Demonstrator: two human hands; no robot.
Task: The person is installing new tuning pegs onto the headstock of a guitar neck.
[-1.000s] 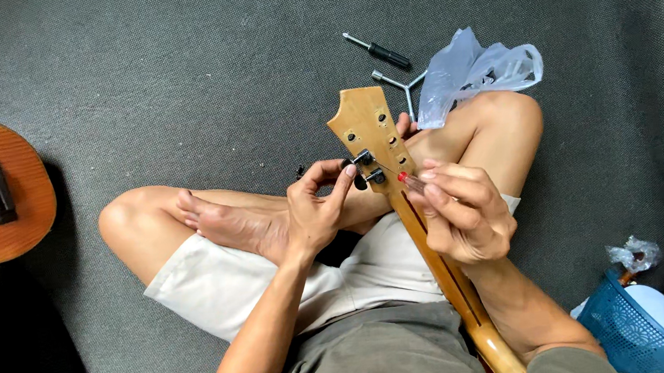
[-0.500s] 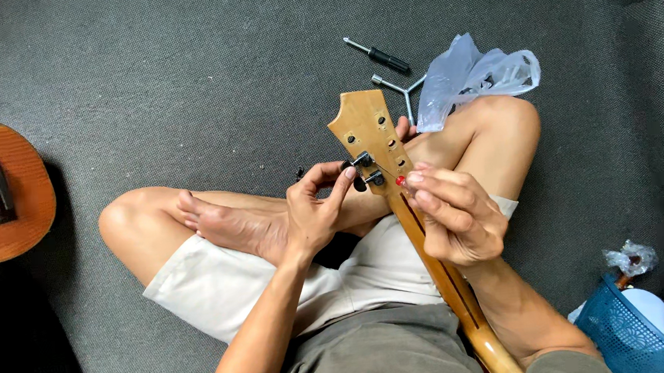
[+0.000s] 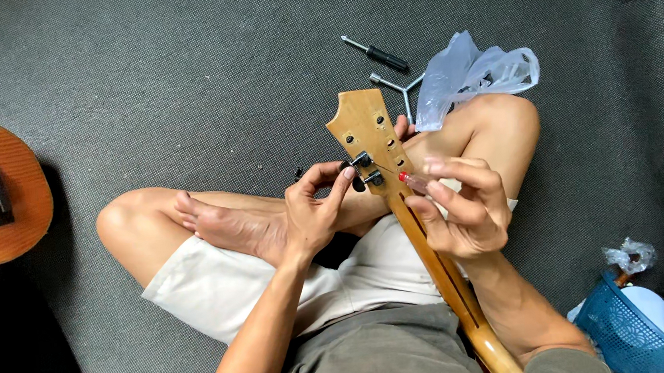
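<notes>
Your left hand (image 3: 311,216) pinches the black tuning peg (image 3: 359,162) on the wooden headstock (image 3: 366,131) (finger and thumb closed on it). Your right hand (image 3: 462,207) grips a small red-handled screwdriver (image 3: 410,180), its tip at the headstock's edge. The guitar neck (image 3: 435,261) runs from your lap toward 12 o'clock. At 1 o'clock on the grey carpet (image 3: 178,80) lie a black screwdriver (image 3: 376,54), a Y-shaped wrench (image 3: 397,86) and a plastic bag (image 3: 474,74).
</notes>
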